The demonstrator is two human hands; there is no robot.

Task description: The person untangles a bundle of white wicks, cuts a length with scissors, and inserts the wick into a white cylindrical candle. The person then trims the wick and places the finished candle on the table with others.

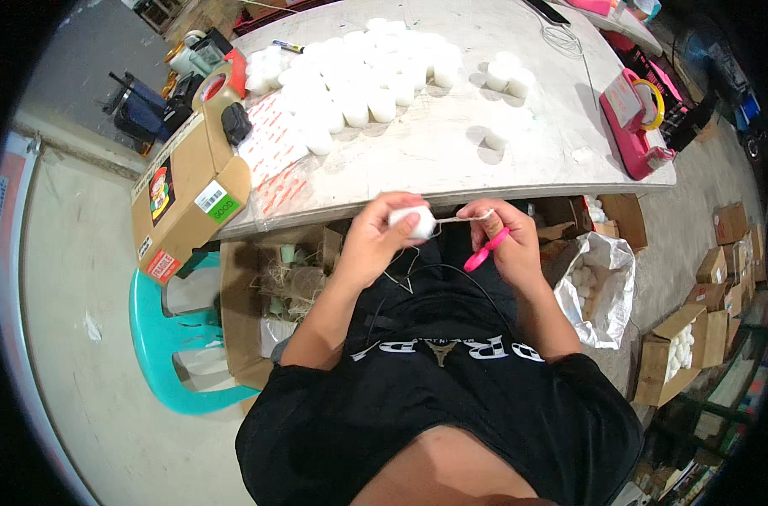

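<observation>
At my far left a teal plastic chair [149, 329] stands on the floor, and above it a labelled brown box [184, 173] sits at the corner of the pale table [569, 156]. Beside that box lies a sheet with red print [270, 139], partly under a broad cluster of white rounded pieces [358, 67]; below, under the table edge, is an open carton [239, 320] with straw-like stuff inside. My left hand [382, 232] is closed around one white piece [412, 222], thumb across its front, held before me just off the table's near edge. A thin white strand [458, 220] runs from it, fairly straight, to my right hand [512, 244], where my thumb and finger pinch together on its end. Pink scissors [487, 250] hang at those same right fingers; I cannot tell how their blades stand. Farther right, a few more white pieces [509, 74] stand apart on the table, a silvery bag [616, 295] holding small white bits sits below, and a pink tape dispenser [627, 126] rests near the table's right end.
</observation>
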